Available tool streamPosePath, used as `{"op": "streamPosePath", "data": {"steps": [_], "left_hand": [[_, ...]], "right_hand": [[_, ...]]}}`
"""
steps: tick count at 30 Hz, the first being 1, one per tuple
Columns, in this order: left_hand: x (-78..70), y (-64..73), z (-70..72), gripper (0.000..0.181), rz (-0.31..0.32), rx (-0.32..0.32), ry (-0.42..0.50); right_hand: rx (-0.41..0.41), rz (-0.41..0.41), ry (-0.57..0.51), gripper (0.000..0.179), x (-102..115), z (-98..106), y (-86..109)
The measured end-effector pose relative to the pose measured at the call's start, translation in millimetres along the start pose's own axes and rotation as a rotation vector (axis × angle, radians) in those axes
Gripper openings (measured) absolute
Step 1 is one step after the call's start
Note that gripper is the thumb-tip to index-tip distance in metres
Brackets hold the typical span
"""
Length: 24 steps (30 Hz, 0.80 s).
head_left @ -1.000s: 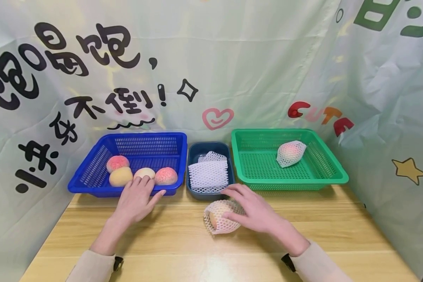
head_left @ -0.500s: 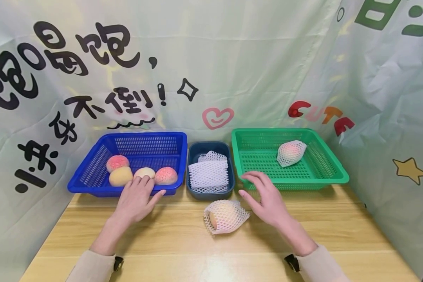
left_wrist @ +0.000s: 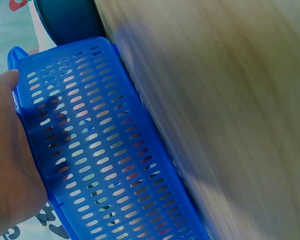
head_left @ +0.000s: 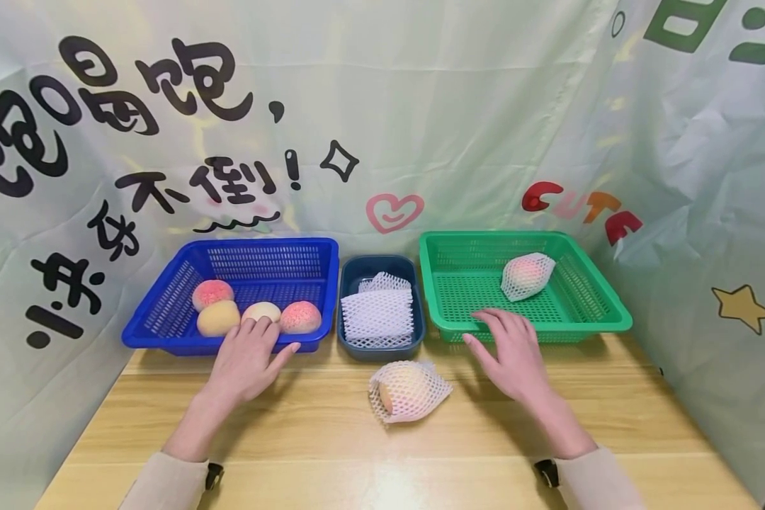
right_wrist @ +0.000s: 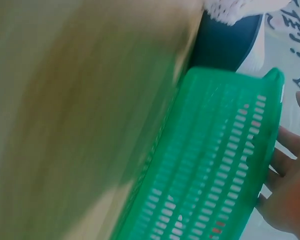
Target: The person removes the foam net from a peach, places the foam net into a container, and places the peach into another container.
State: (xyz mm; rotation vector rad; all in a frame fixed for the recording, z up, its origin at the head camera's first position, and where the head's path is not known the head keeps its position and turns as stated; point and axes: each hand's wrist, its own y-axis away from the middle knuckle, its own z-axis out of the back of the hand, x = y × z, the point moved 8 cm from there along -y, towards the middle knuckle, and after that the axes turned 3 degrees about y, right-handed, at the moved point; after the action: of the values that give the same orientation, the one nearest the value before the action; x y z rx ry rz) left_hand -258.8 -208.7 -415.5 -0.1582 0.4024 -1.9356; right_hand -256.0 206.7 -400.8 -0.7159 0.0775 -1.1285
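Observation:
My left hand (head_left: 245, 360) rests over the front rim of the blue basket (head_left: 274, 251), its fingertips at a cream-white round fruit (head_left: 263, 312). Beside that fruit lie a yellow fruit (head_left: 218, 319) and two pink speckled peaches (head_left: 301, 317). At the front rim of the green basket (head_left: 459, 241), my right hand (head_left: 515, 358) holds nothing and has its fingers loosely bent over the edge. A peach in a white foam net (head_left: 411, 392) lies on the table between the hands. Another netted peach (head_left: 526, 276) sits in the green basket.
Between the baskets stands a dark blue bin (head_left: 352, 269) with white foam nets (head_left: 377, 319) in it. All three containers line the back of the wooden table (head_left: 319, 439), close before a printed cloth backdrop (head_left: 472, 127).
My right hand has let go of the netted peach on the table and moved right to the green basket's front rim. The left hand has stayed in place.

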Motion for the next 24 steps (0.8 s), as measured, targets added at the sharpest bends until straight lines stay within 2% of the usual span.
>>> {"op": "streamPosePath", "data": {"steps": [6, 12, 19, 24], "left_hand": [[-0.5, 0.2, 0.3, 0.045, -0.002, 0.001, 0.002], [-0.7, -0.4, 1.3, 0.044, 0.000, 0.001, 0.003], [-0.8, -1.8, 3.0, 0.048, 0.019, 0.029, 0.045], [-0.2, -0.6, 5.4, 0.050, 0.034, 0.003, 0.107]], "right_hand": [[0.089, -0.059, 0.133, 0.050, -22, 1, -0.4], [0.197, -0.097, 0.199, 0.057, -34, -2, 0.2], [0.230, -0.089, 0.222, 0.056, -36, -4, 0.4], [0.251, -0.086, 0.225, 0.056, -35, -5, -1.0]]}}
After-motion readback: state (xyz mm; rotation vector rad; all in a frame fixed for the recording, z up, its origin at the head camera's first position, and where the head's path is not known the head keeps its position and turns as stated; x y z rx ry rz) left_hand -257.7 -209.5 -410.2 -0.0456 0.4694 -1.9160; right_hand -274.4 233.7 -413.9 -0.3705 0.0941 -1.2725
